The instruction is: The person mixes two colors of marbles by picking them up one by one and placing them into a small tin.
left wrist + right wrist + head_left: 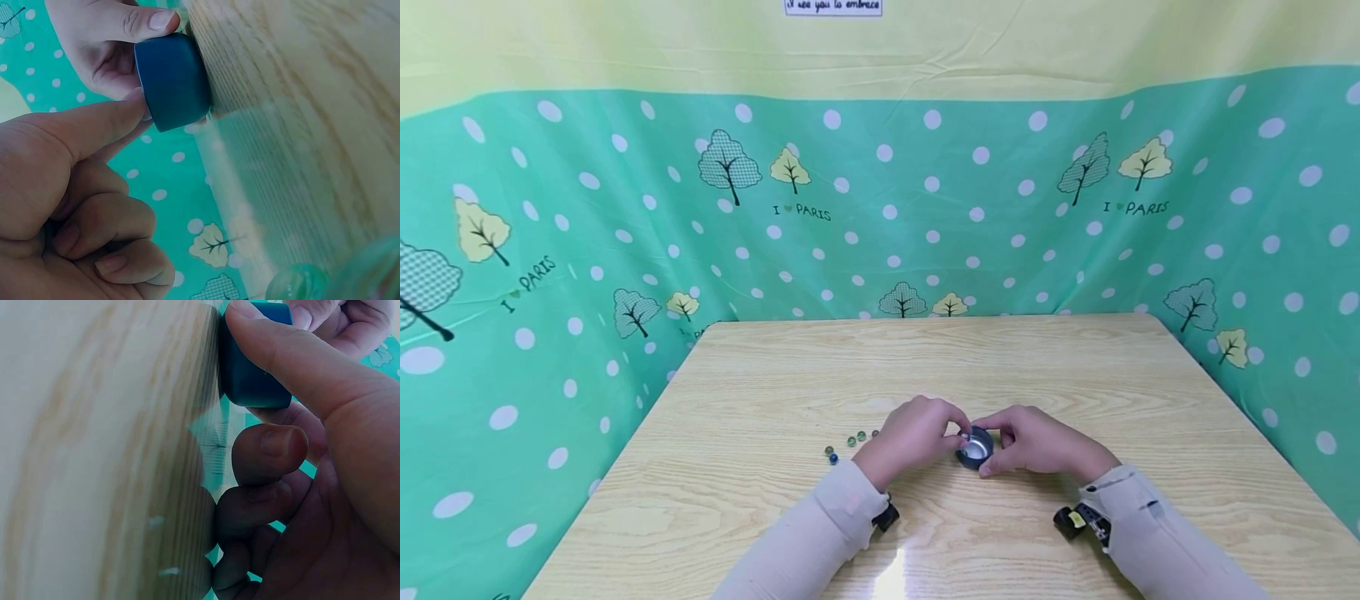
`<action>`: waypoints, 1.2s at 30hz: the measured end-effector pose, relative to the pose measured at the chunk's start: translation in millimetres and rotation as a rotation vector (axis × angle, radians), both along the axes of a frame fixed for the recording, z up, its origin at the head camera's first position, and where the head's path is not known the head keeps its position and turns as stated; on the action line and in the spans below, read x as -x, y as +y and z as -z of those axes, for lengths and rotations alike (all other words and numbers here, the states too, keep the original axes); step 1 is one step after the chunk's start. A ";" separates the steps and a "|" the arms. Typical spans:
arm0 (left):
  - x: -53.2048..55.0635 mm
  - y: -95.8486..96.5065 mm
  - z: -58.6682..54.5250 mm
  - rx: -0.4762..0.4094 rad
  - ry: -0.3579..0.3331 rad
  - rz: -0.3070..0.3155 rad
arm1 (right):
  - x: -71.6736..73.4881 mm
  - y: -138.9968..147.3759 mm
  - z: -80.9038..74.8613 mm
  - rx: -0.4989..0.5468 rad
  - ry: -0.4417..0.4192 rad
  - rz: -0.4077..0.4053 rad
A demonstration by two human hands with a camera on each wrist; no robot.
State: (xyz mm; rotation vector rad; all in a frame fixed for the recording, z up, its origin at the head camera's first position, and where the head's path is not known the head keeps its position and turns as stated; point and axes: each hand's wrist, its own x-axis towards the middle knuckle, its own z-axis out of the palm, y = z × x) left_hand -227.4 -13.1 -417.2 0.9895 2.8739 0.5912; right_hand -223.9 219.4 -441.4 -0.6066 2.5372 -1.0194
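A small round dark blue bowl (976,461) stands upright on the table, its inside silvery. My right hand (1039,440) holds it from the right, thumb at the near side and a finger at the far side. The right wrist view shows that thumb lying over the bowl's dark wall (259,384). My left hand (917,433) reaches to the bowl's left rim, thumb and forefinger pinching a small glass marble there, mostly hidden by the fingertips. Its other fingers (122,222) are curled in below. Behind the left wrist lie several marbles (852,442), green, brownish and blue.
The wood-grain table (760,375) spreads around the hands. A green and yellow curtain (895,192) printed with trees and dots hangs behind it and at both sides. Black wrist cameras (1067,522) sit under the sleeves, close over the table.
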 end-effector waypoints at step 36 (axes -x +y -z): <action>1.9 0.8 5.4 -0.003 -0.009 0.006 | 1.2 0.3 1.3 0.006 -0.011 0.005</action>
